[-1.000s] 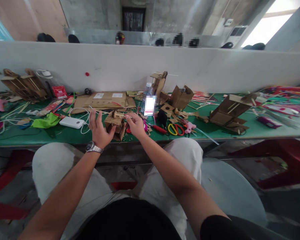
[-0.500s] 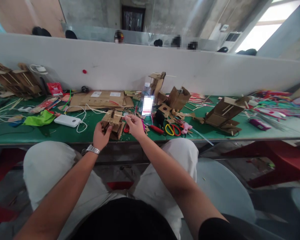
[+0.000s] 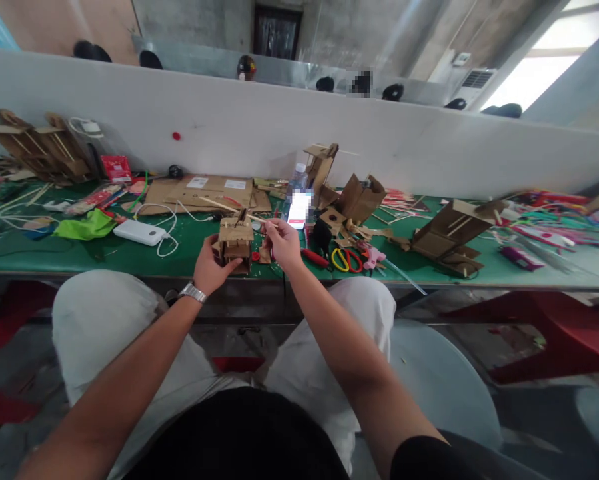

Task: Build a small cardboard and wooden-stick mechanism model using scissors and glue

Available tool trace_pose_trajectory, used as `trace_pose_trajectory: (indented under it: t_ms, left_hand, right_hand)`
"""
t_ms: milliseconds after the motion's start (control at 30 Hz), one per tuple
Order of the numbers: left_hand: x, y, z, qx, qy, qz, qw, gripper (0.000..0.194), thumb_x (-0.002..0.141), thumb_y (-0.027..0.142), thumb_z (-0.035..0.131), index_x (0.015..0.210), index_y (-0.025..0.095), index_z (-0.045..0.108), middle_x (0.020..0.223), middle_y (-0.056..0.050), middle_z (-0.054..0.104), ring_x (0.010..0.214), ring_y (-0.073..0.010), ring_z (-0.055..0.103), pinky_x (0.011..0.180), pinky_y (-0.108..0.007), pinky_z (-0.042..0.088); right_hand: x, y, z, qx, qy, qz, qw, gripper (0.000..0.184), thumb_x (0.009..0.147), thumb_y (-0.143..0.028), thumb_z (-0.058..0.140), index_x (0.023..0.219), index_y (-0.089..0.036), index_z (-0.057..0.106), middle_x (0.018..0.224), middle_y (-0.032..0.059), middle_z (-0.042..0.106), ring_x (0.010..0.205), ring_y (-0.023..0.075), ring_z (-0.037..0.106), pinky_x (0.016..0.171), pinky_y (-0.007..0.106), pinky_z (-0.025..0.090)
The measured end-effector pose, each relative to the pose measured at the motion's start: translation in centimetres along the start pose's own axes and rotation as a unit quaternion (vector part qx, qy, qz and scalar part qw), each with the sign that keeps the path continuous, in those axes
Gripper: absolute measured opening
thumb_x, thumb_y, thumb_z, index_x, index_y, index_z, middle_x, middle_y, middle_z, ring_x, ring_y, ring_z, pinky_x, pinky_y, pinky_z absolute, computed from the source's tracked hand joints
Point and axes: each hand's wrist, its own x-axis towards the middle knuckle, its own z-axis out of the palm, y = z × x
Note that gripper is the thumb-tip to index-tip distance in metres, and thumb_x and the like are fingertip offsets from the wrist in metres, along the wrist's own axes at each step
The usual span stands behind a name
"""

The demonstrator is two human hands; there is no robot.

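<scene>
My left hand (image 3: 214, 268) is wrapped round the left side and lower front of a small cardboard box model (image 3: 236, 231), its thumb along the lower edge. The model is held just above the table's front edge. To its right, my right hand (image 3: 283, 241) pinches the end of a thin wooden stick (image 3: 213, 203). The stick slants up to the left, past the upright cardboard piece on top of the model. Whether it goes through that piece or behind it, I cannot tell. A cardboard scrap (image 3: 264, 255) lies between the hands.
On the green table (image 3: 99, 262) are a white power bank (image 3: 138, 233) with cable, flat cardboard (image 3: 172, 193), a lit phone (image 3: 298, 212) by a bottle (image 3: 300, 176), scissors (image 3: 340, 260) and a pink glue gun (image 3: 374, 256). More cardboard models (image 3: 454, 230) stand right. A white partition (image 3: 229, 127) rises behind.
The cardboard model has turned, and my left thumb has gone from its top to its lower front. The stick now slopes more steeply up to the left. The whole view has shifted slightly.
</scene>
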Motion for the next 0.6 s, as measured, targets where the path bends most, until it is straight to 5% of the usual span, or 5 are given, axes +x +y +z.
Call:
trace_pose_trajectory:
  t_ms: [167,300,433,600]
  left_hand:
    - [0.7,0.2,-0.1,0.006,-0.011,-0.021,1.000,0.058,0.079,0.031,0.079,0.132,0.019,0.059,0.125,-0.016,0.076,0.117,-0.0350,0.075,0.103,-0.049,0.061]
    - [1.2,-0.3,-0.1,0.001,0.017,-0.031,0.999,0.055,0.076,0.013,0.067,0.130,0.018,0.062,0.130,-0.018,0.076,0.126,-0.0357,0.073,0.111,-0.051,0.059]
    - [1.5,-1.0,-0.3,-0.007,0.048,-0.044,0.998,0.052,0.076,0.012,0.064,0.128,0.017,0.065,0.133,-0.018,0.076,0.134,-0.0358,0.069,0.116,-0.053,0.055]
    - [2.0,-1.7,-1.1,-0.013,0.081,-0.062,0.995,0.049,0.083,0.021,0.066,0.132,0.019,0.066,0.131,-0.016,0.077,0.136,-0.0330,0.068,0.117,-0.051,0.054]
  right_hand:
    - [0.7,-0.2,-1.6,-0.067,0.036,-0.025,0.997,0.062,0.090,-0.078,0.064,0.112,-0.022,0.075,0.084,0.0031,0.072,0.056,0.0147,0.058,0.052,0.030,0.048]
    - [1.0,-1.0,-3.5,-0.147,0.084,-0.067,0.983,0.044,0.096,-0.057,0.065,0.114,-0.021,0.080,0.084,0.0048,0.074,0.064,0.0183,0.060,0.065,0.034,0.051]
    - [1.5,-2.0,-5.6,-0.240,0.119,-0.113,0.957,0.034,0.096,-0.042,0.064,0.112,-0.020,0.084,0.102,0.0098,0.079,0.077,0.0208,0.063,0.084,0.038,0.054]
    - [2.5,-2.4,-8.0,-0.331,0.147,-0.096,0.927,0.034,0.096,-0.035,0.061,0.113,-0.016,0.084,0.103,0.0131,0.082,0.077,0.0226,0.067,0.082,0.038,0.055]
